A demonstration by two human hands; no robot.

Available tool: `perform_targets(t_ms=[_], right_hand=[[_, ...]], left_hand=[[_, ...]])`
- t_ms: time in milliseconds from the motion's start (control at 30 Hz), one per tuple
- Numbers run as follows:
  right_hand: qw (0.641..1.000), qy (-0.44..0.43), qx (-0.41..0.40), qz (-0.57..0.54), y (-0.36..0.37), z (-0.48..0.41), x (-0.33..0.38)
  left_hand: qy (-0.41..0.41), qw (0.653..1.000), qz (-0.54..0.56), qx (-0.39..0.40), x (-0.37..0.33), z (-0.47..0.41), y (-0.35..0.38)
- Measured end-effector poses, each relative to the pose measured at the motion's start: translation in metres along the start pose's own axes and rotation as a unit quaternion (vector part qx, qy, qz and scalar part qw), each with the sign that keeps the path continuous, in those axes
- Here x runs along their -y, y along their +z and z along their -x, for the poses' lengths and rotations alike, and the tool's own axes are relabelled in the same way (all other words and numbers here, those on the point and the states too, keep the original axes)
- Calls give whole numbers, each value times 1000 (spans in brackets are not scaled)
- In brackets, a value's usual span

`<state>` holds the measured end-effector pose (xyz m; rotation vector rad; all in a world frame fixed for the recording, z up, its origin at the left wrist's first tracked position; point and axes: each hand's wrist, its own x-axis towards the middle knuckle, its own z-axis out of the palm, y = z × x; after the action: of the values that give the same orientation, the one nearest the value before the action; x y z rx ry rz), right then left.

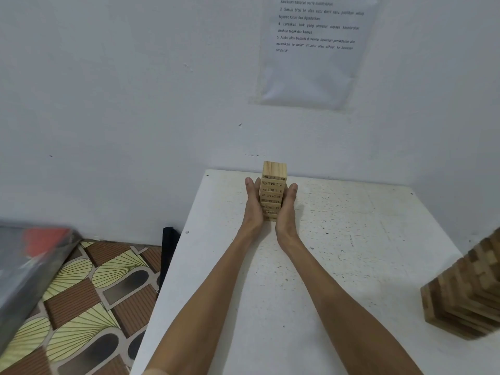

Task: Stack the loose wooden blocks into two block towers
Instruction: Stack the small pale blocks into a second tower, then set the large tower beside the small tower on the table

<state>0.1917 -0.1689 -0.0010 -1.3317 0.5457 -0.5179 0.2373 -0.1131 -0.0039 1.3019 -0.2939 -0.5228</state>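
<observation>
Head view: a single wide-angle camera looks forward and down across the table (338, 266) toward the wall (135, 90), from above the tabletop's near edge. The left hand (253, 204) and right hand (288, 209) reach toward the far edge at mid-frame. A tower (468, 293) at the right edge looms nearest, blurred, and the floor (81, 293) shows at left.

Printed sheet (313, 50) on wall; patterned floor (81, 293); white table (351, 253).
</observation>
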Motion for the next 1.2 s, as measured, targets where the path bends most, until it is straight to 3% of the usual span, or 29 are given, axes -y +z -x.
perform_targets(t_ms=[200,333,533,733,867,1200], right_hand=[[995,-30,-84,36,-16,27,2],[984,-73,-83,142,-40,57,5],[938,-104,-13,332,-77,112,11],[864,-150,38,480,-117,167,24],[829,-141,24,540,-149,199,23],[818,-100,-51,563,-227,257,13]], left_hand=[[53,983,-41,-170,-5,25,-5],[87,970,-107,-202,2,68,-15],[114,948,-288,-75,7,120,-20],[166,852,-493,53,15,160,-5],[189,816,-534,113,24,180,19],[223,786,-537,209,47,215,85]])
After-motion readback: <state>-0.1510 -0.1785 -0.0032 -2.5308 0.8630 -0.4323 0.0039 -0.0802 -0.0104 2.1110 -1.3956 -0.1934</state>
